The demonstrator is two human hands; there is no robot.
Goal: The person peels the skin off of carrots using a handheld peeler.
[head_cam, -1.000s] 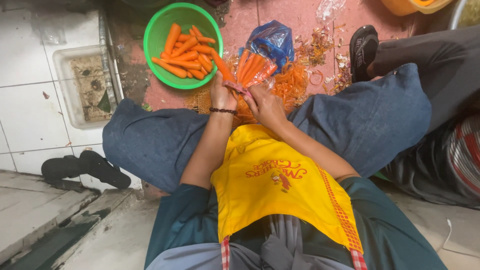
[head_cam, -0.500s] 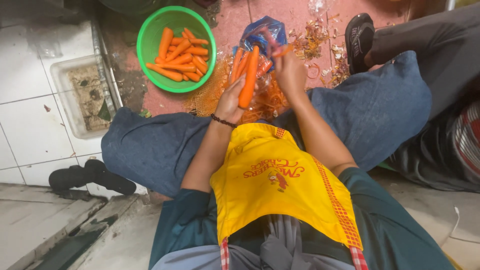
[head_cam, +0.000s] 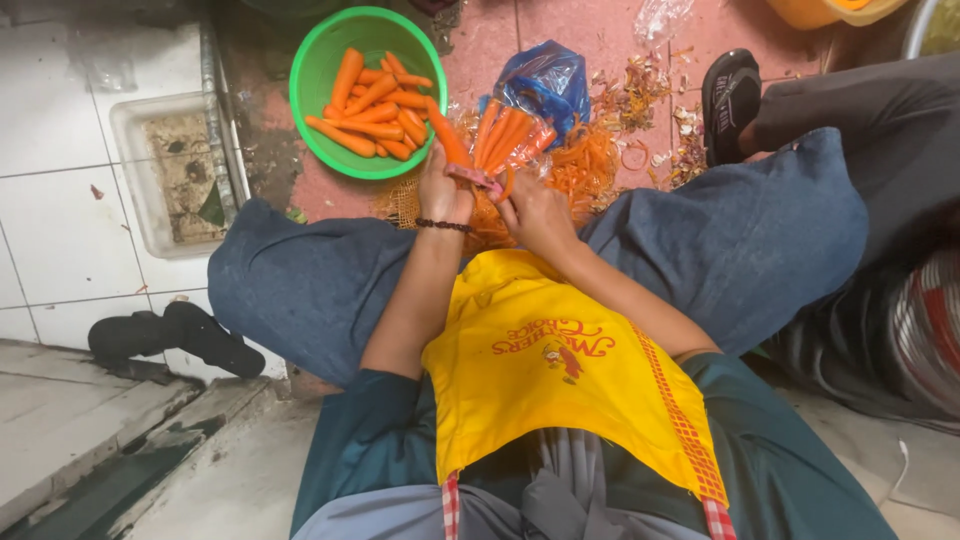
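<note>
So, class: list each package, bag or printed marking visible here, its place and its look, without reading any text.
Crumpled blue plastic bag: on the floor beyond the hands, behind the unpeeled carrots.
Clear plastic wrapper: floor, top edge.
Red printed emblem: centre of the yellow apron, curved lettering.

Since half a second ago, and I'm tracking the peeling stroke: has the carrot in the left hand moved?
Yes. The carrot in the left hand has swung left, its tip now near the green bowl's rim rather than over the blue bag.

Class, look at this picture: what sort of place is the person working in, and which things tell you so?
Probably a floor-level food preparation area: a green bowl of carrots, orange peelings strewn on the red tiled floor, and a floor drain.
</note>
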